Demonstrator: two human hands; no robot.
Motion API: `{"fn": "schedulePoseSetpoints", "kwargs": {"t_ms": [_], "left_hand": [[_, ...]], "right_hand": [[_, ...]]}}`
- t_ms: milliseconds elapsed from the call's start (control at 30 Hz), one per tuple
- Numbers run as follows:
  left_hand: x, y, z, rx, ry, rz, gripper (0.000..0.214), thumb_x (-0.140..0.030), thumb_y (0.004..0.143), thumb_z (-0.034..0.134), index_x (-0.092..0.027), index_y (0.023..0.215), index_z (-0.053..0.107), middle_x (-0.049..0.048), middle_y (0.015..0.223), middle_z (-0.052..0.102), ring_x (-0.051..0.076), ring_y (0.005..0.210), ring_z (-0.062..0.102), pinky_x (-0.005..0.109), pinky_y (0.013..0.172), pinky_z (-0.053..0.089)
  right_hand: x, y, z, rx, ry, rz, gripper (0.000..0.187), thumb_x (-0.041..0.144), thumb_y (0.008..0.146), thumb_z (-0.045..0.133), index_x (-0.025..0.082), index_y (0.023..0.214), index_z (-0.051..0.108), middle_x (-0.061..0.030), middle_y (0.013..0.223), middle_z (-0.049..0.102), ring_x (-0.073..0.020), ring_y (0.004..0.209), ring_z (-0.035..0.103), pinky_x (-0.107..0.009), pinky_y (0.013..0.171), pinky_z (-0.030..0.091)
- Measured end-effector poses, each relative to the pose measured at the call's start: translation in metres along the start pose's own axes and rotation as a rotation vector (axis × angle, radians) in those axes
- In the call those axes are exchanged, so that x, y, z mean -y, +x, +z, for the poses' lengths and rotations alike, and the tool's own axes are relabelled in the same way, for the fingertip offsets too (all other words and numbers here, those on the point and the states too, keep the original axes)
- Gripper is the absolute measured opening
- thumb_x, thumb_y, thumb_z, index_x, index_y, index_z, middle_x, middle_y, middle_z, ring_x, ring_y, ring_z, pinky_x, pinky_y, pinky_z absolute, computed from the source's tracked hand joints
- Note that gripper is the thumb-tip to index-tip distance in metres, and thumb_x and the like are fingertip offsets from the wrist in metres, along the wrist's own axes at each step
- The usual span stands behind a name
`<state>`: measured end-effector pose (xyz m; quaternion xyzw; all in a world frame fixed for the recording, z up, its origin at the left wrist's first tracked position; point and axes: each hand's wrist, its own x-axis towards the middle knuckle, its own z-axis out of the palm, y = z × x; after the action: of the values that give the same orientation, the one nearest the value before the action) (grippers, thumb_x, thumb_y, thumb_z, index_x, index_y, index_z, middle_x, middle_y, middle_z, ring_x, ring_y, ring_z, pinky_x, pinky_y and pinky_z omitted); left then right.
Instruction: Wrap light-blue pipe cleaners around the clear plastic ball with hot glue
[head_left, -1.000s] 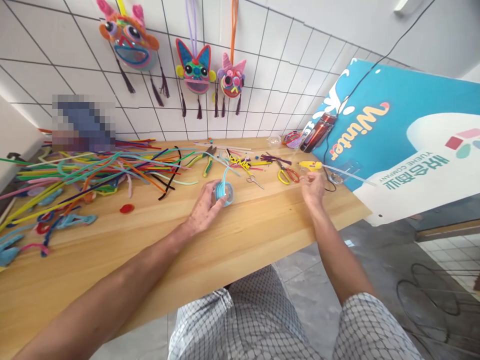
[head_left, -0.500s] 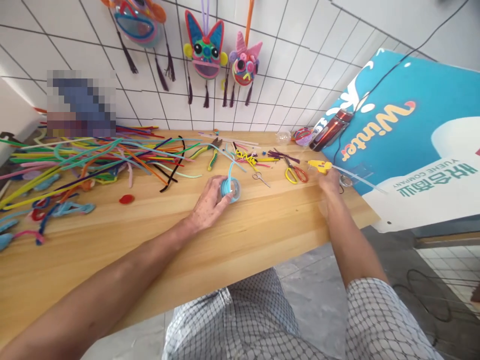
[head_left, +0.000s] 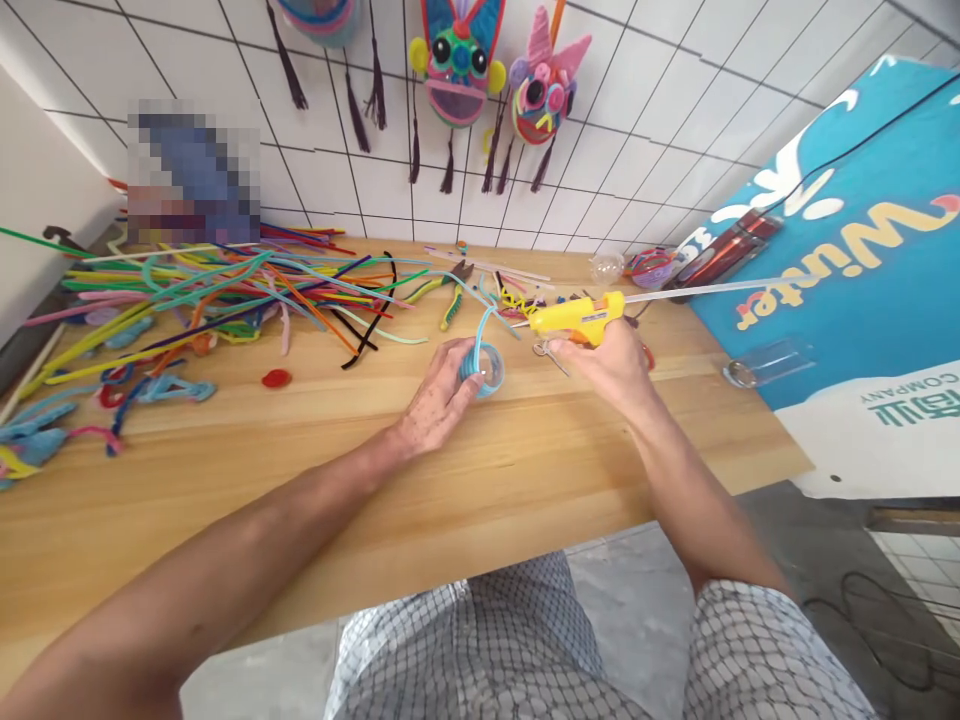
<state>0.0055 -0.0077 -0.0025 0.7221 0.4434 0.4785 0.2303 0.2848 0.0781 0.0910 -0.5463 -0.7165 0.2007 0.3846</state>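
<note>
My left hand (head_left: 442, 398) is closed round a small clear plastic ball (head_left: 492, 368) wrapped in light blue pipe cleaner. One loose end of that pipe cleaner (head_left: 484, 322) sticks up and away from the ball. In my right hand (head_left: 611, 365) is a yellow hot glue gun (head_left: 577, 318), its nozzle pointing left, just above and right of the ball without touching it. A long translucent glue stick (head_left: 720, 288) juts out of the gun's back. Small scissors (head_left: 551, 355) lie just below the gun, and larger scissors are mostly hidden behind my right hand.
Pipe cleaners in many colours (head_left: 247, 290) are heaped on the wooden table's left. Pliers (head_left: 454, 295) and a red disc (head_left: 277, 378) lie nearer the middle. A clear cup (head_left: 772, 365) and a red flask (head_left: 731, 250) are at the right. Decorated masks (head_left: 457, 70) hang on the tiled wall.
My right hand has brought the glue gun leftward from the table's right side to near the ball. The left hand still holds the ball; the camera view has shifted somewhat.
</note>
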Motion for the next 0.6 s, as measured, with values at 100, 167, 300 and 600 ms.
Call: {"fn": "schedulePoseSetpoints", "kwargs": {"t_ms": [100, 167, 300, 600], "left_hand": [[0.0, 0.0, -0.001, 0.001, -0.009, -0.006, 0.055, -0.055, 0.118, 0.044, -0.023, 0.163, 0.044, 0.0179, 0.16, 0.055, 0.032, 0.151, 0.057, 0.052, 0.133, 0.047], [-0.001, 0.0, -0.003, 0.001, -0.02, -0.022, 0.056, -0.055, 0.119, 0.045, -0.023, 0.165, 0.042, 0.0171, 0.161, 0.055, 0.032, 0.152, 0.056, 0.053, 0.134, 0.046], [-0.001, -0.002, -0.004, 0.017, -0.049, -0.052, 0.058, -0.056, 0.119, 0.044, -0.025, 0.168, 0.04, 0.016, 0.164, 0.054, 0.03, 0.156, 0.054, 0.051, 0.135, 0.045], [-0.005, -0.003, -0.007, 0.039, -0.064, -0.061, 0.056, -0.051, 0.12, 0.044, -0.029, 0.171, 0.039, 0.0139, 0.17, 0.052, 0.03, 0.162, 0.05, 0.053, 0.14, 0.04]], "right_hand": [[0.021, -0.013, 0.018, 0.013, -0.063, -0.043, 0.032, 0.039, 0.078, 0.091, 0.026, 0.103, 0.076, -0.0058, 0.094, 0.08, -0.0328, 0.094, 0.077, -0.048, 0.094, 0.063], [0.021, -0.018, 0.025, 0.009, -0.089, -0.074, 0.026, 0.034, 0.08, 0.086, 0.026, 0.103, 0.075, -0.0079, 0.097, 0.08, -0.0353, 0.1, 0.078, -0.051, 0.1, 0.063], [0.008, -0.019, 0.034, 0.012, -0.105, -0.096, 0.025, 0.028, 0.08, 0.082, 0.026, 0.104, 0.075, -0.0094, 0.101, 0.081, -0.037, 0.104, 0.077, -0.054, 0.105, 0.063], [-0.007, -0.019, 0.044, 0.019, -0.048, -0.089, 0.039, 0.026, 0.079, 0.083, 0.025, 0.117, 0.077, -0.0101, 0.111, 0.08, -0.0402, 0.114, 0.075, -0.06, 0.11, 0.061]]}}
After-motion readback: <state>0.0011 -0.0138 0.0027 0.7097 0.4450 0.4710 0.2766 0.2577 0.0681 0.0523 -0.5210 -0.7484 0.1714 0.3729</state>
